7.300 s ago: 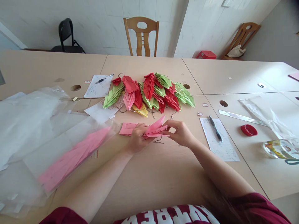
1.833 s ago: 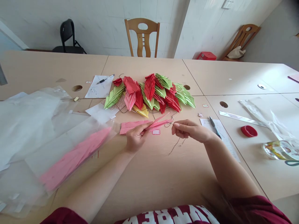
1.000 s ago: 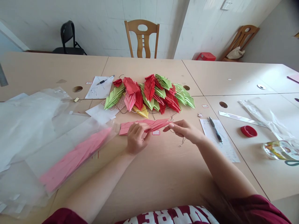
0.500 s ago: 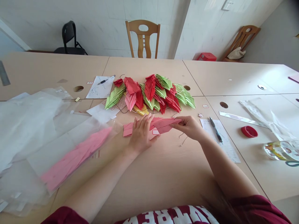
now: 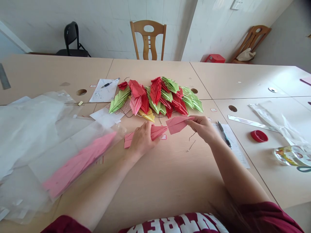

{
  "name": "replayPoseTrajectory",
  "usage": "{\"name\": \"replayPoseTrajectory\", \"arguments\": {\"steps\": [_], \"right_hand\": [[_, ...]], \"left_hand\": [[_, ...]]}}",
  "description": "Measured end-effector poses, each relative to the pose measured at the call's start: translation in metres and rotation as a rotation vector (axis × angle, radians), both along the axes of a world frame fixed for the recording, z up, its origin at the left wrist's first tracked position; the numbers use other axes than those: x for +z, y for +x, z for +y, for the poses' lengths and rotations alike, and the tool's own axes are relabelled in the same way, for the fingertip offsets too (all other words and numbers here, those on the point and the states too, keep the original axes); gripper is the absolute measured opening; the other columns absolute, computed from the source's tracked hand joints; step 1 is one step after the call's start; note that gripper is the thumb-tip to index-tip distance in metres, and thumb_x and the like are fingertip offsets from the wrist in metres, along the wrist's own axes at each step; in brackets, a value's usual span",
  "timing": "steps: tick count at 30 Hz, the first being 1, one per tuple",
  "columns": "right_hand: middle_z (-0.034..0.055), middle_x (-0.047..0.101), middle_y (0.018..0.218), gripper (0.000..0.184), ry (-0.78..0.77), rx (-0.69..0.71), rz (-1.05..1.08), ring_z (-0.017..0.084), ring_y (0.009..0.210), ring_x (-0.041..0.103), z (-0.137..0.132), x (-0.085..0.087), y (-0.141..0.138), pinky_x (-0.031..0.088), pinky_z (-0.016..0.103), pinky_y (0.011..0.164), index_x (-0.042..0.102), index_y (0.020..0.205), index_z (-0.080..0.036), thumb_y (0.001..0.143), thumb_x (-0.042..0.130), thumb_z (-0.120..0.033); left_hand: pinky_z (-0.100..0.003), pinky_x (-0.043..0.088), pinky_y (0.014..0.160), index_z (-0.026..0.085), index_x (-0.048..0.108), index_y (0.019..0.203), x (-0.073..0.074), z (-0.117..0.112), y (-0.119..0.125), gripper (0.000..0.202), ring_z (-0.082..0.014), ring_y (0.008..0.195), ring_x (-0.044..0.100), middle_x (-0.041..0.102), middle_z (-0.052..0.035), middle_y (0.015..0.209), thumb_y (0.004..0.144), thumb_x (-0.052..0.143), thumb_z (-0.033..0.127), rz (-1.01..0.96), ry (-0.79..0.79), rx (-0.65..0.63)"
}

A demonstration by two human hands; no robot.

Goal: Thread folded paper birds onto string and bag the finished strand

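My left hand (image 5: 143, 138) is closed around a pink folded paper piece (image 5: 157, 130) just above the table, its flat end sticking out to the left. Between thumb and fingers, my right hand (image 5: 200, 127) pinches another pink folded paper (image 5: 177, 125), which has a pointed shape. The two papers are close together, and I cannot tell if their tips touch. Dark thin wire (image 5: 191, 136) hangs below my right hand. Beyond both hands lies a heap of folded paper pieces, with red ones (image 5: 155, 90), green ones (image 5: 192, 99) and a yellow one (image 5: 147, 115).
On the left, clear plastic bags (image 5: 36, 129) cover much of the table, one holding pink folded papers (image 5: 80, 165). To the right are a paper sheet with a pen (image 5: 224, 134), a red tape ring (image 5: 259, 136), a ruler (image 5: 251, 123) and a tape roll (image 5: 293, 155).
My right hand has drawn one pink paper up and right, apart from the others. My left hand has curled its fingers around its pink paper and shifted slightly left.
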State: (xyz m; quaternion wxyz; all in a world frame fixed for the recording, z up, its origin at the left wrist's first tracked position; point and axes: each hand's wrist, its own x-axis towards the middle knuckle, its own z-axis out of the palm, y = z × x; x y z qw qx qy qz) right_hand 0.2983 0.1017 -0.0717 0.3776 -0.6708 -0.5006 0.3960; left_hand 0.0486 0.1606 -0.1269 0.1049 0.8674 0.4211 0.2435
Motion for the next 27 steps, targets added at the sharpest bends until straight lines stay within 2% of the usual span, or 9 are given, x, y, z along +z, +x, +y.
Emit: {"name": "replayPoseTrajectory", "arguments": {"steps": [4,9,15,21,27], "right_hand": [[-0.0066,0.025,0.053,0.031,0.036,-0.027,0.111,0.007,0.047,0.020,0.003,-0.005,0.001,0.014,0.025,0.045,0.059,0.069,-0.018,0.085,0.060,-0.045],[-0.0074,0.026,0.050,0.030,0.039,-0.026,0.233,0.007,0.045,0.020,0.006,-0.012,0.005,0.012,0.027,0.046,0.057,0.070,-0.018,0.085,0.062,-0.044],[-0.0079,0.026,0.048,0.030,0.036,-0.027,0.329,0.007,0.046,0.019,0.009,-0.017,0.010,0.010,0.027,0.047,0.055,0.069,-0.018,0.082,0.066,-0.043],[-0.0081,0.024,0.048,0.042,0.041,-0.017,0.382,0.006,0.046,0.017,0.011,-0.019,0.013,0.008,0.028,0.048,0.042,0.060,-0.019,0.079,0.069,-0.045],[-0.0082,0.021,0.049,0.043,0.064,-0.008,0.446,0.007,0.047,0.016,0.011,-0.019,0.013,0.007,0.029,0.049,0.040,0.059,-0.020,0.080,0.070,-0.043]], "left_hand": [[-0.036,0.046,0.071,0.020,0.045,0.109,0.005,-0.001,0.001,0.052,-0.0257,0.088,0.061,0.060,-0.0077,0.100,0.080,0.060,0.060,-0.076,-0.125,-0.038],[-0.035,0.048,0.078,0.021,0.046,0.109,0.010,-0.004,0.001,0.044,-0.0228,0.094,0.059,0.057,-0.0062,0.106,0.083,0.059,0.054,-0.152,-0.289,-0.120],[-0.034,0.046,0.080,0.021,0.047,0.107,0.010,-0.004,-0.001,0.031,-0.0205,0.092,0.056,0.054,-0.0051,0.102,0.088,0.055,0.045,-0.232,-0.317,-0.153],[-0.033,0.044,0.075,0.019,0.045,0.099,0.011,-0.004,-0.001,0.023,-0.0190,0.083,0.053,0.053,-0.0050,0.094,0.093,0.046,0.042,-0.271,-0.300,-0.141],[-0.032,0.043,0.078,0.019,0.046,0.098,0.013,-0.007,-0.002,0.019,-0.0182,0.083,0.052,0.053,-0.0045,0.091,0.095,0.041,0.037,-0.282,-0.271,-0.235]]}}
